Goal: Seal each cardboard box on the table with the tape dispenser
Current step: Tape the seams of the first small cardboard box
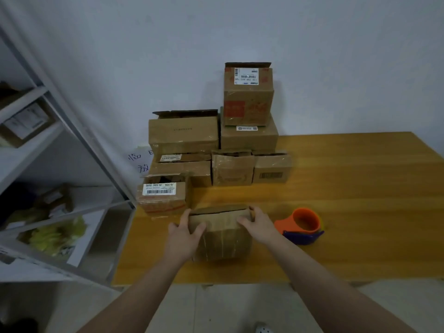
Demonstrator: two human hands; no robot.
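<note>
Tabletop (348, 188): box stack (247, 138) behind held box (223, 234), tape dispenser (304, 224) rt.

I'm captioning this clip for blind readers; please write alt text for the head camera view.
A person's left hand and right hand grip a small cardboard box by its sides near the front of a wooden table. An orange and purple tape dispenser lies just to its right, untouched, and a pile of other boxes stands against the wall behind.
</note>
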